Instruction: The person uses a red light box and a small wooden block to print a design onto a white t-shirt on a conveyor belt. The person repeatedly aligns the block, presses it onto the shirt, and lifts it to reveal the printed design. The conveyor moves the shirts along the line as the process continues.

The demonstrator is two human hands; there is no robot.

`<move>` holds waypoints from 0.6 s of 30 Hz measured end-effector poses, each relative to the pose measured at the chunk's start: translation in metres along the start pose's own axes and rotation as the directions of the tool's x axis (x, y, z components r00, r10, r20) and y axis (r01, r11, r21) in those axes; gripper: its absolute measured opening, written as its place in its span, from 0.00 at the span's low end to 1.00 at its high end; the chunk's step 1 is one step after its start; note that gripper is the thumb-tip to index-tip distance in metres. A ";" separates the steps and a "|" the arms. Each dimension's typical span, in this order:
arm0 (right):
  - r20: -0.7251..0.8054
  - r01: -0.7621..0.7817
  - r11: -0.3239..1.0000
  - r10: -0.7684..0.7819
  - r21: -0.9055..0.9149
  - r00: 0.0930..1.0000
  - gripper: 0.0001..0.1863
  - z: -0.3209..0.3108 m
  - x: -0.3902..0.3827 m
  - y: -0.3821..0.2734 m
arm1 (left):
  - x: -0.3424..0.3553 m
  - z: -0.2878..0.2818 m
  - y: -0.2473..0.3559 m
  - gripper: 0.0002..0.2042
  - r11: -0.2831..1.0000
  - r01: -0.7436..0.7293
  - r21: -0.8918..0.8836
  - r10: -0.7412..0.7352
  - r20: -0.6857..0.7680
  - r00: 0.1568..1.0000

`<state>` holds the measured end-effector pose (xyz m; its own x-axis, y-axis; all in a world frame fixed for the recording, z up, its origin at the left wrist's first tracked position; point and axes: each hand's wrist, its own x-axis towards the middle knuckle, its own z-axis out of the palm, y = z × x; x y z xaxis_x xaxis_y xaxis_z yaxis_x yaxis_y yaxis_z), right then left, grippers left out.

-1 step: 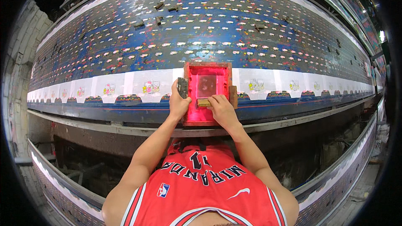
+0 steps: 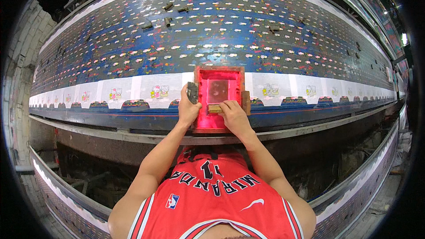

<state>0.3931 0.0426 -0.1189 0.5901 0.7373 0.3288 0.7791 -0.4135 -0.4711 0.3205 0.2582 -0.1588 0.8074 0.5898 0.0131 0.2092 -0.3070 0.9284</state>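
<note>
A shallow red frame (image 2: 220,68) is being held on a white fabric strip (image 2: 144,82), between the fingers of both hands. At its left wall, a dark block (image 2: 192,93) is being gripped by the left hand (image 2: 189,113), the fingers being wrapped at its outer side and the thumb being set across its near end. Inside the frame, a yellowish bar (image 2: 215,108) is being pinched by the right hand (image 2: 237,116), the fingers being bunched narrow at its right end. Pink colour (image 2: 205,117) is being contained by the walls around the bar; whether it is liquid cannot be told. A darker rectangular patch (image 2: 218,89) is being seen just beyond the right fingertips. Cartoon prints (image 2: 160,91) are being displayed on the fabric left of the left fingers.
</note>
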 end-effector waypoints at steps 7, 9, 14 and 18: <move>0.034 0.029 0.999 -0.031 0.040 0.999 0.18 -0.006 0.005 0.008 | -0.001 0.003 0.013 0.45 0.999 0.043 -0.002 -0.043 -0.011 0.999; 0.041 0.045 0.998 -0.047 0.043 0.998 0.17 -0.007 0.008 0.006 | 0.000 0.001 0.003 0.46 1.000 0.013 0.025 -0.013 -0.023 1.000; 0.038 0.050 0.998 -0.052 0.031 0.998 0.17 -0.006 0.006 0.001 | 0.002 -0.001 0.007 0.46 0.994 0.104 0.019 -0.105 0.026 0.994; 0.041 0.020 0.999 -0.022 0.038 0.999 0.17 -0.003 0.006 0.003 | 0.003 0.003 0.002 0.46 0.999 0.049 0.017 -0.049 0.000 0.999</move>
<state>0.3992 0.0443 -0.1160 0.5636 0.7676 0.3052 0.7825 -0.3778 -0.4949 0.3246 0.2571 -0.1578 0.7965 0.6038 -0.0322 0.2578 -0.2909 0.9214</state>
